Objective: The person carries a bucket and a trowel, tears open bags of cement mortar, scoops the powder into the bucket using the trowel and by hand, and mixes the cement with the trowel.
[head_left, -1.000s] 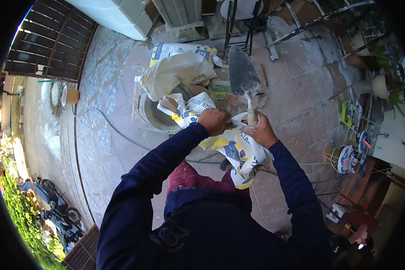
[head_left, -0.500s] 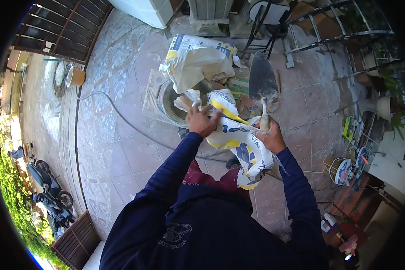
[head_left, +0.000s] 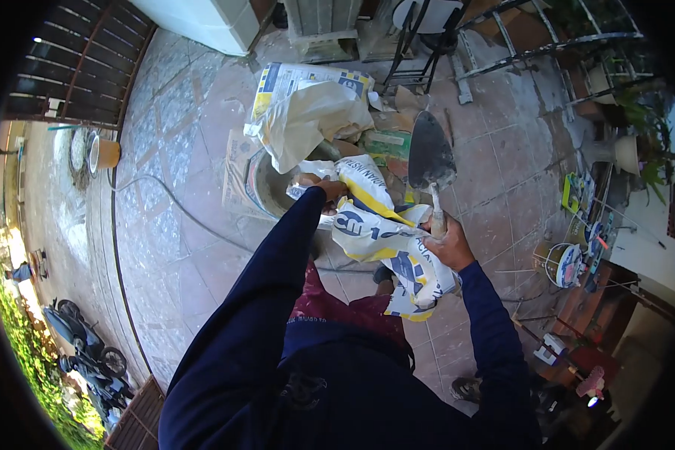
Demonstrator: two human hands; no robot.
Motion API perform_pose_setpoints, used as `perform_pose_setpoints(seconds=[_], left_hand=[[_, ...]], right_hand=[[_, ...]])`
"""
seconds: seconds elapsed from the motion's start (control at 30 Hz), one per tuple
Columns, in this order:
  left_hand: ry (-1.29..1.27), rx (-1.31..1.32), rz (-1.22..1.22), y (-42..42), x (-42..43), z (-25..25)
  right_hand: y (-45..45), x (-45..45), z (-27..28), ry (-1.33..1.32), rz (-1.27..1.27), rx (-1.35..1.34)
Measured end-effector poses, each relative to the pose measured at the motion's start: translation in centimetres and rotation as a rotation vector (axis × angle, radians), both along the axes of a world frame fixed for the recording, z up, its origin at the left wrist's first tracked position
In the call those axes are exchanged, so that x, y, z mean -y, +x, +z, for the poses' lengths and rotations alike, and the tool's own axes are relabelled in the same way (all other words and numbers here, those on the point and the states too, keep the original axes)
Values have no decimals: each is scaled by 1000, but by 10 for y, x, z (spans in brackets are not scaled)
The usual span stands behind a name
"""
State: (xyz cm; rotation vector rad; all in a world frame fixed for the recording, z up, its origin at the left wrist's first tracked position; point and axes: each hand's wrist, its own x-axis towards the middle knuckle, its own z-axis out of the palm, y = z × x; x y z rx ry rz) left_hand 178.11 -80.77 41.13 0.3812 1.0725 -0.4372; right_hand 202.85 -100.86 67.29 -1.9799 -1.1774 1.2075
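Observation:
My right hand (head_left: 448, 241) is closed round the handle of a trowel (head_left: 431, 154), whose grey blade points away from me, and it also presses against the white, blue and yellow bag (head_left: 382, 232). The fingers of my left hand (head_left: 331, 189) are bent at the bag's far left end, over the bucket's near side, and seem to grip its edge. The bag hangs between my hands, its lower end near my knees. Beyond my left hand stands the round bucket (head_left: 266, 180), partly covered by pale torn paper (head_left: 304, 120).
Another printed bag (head_left: 277, 79) lies behind the bucket. A hose (head_left: 180, 202) crosses the tiles at left, near an orange-brown bucket (head_left: 106, 154). At right are a pail (head_left: 566, 264) and tools. A folding chair (head_left: 420, 45) and a metal ladder (head_left: 532, 56) are at the back.
My left hand let go of the bag near the trowel handle, moved left with spread fingers, and is now bent at the bag's far left end. My right hand still holds the trowel.

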Motion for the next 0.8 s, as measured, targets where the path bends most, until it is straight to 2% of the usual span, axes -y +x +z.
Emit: perform_pose_setpoints(seconds=[0.07, 0.17, 0.27, 0.37, 0.47, 0.57, 0.67, 0.8], left_hand=[[82, -33, -199, 8, 0, -15], [90, -62, -218, 11, -7, 21], [150, -37, -253, 5, -11, 15], [250, -62, -206, -7, -6, 38], [363, -75, -340, -8, -13, 30], [364, -29, -383, 6, -13, 37], [261, -70, -396, 21, -18, 33], [213, -42, -337, 17, -17, 31]], right_hand=[[1, 5, -2, -17, -10, -21], [5, 9, -8, -10, -4, -4], [9, 12, -14, 3, -14, -29], [13, 15, -18, 8, -19, -59], [15, 14, -20, -21, -27, -63], [17, 14, -21, -49, -19, -43], [18, 14, -25, -47, -18, -40], [17, 13, -23, -86, -26, -21]])
